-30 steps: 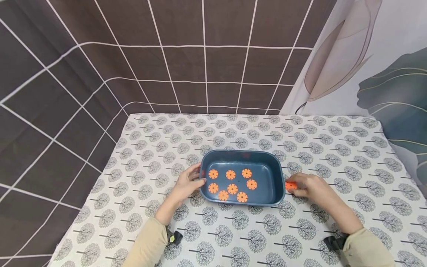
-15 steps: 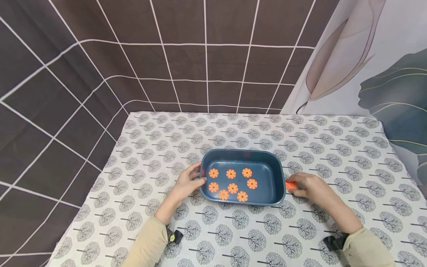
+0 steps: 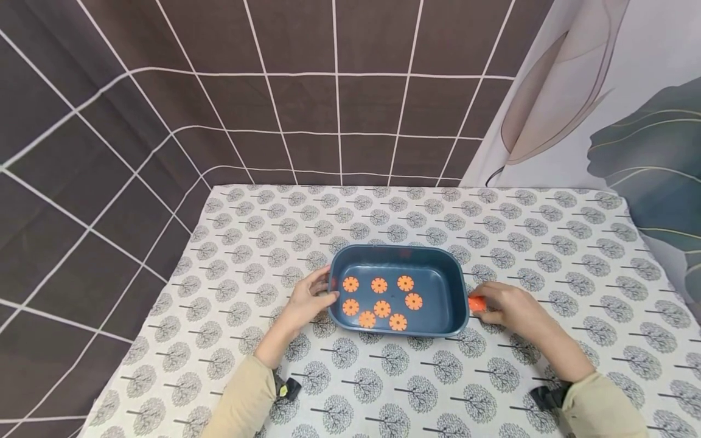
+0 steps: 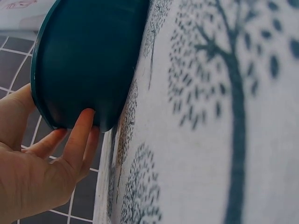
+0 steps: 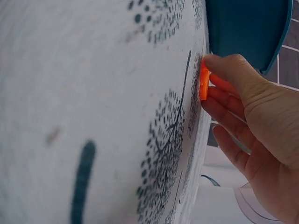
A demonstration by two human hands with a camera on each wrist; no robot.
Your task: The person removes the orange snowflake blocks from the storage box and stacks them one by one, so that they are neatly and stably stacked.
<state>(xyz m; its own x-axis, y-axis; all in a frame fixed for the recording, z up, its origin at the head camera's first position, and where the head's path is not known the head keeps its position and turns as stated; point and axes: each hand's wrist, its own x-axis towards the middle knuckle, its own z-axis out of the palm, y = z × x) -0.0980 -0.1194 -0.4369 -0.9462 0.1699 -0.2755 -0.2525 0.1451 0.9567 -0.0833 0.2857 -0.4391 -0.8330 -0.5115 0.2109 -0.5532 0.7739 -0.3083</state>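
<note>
A dark blue plastic tub [image 3: 435,298] sits on the cloth with several flat orange notched discs [image 3: 381,309] lying on its floor, mostly toward its left side. My left hand [image 3: 306,299] holds the tub's left end, thumb over the rim and fingers against the outer wall; the left wrist view shows fingertips touching that wall [image 4: 88,60]. Just outside the tub's right end, my right hand [image 3: 509,307] pinches another orange notched disc [image 3: 476,303] between thumb and fingers. In the right wrist view this disc [image 5: 204,81] appears edge-on, close to the cloth, partly hidden by the fingers.
The table wears a white cloth [image 3: 394,389] printed with grey trees. Behind it hangs a dark grid-patterned curtain [image 3: 367,103], which also runs along the left side. A pale curtain with leaf shapes [image 3: 564,109] hangs at the right. Black straps with small devices are on both wrists.
</note>
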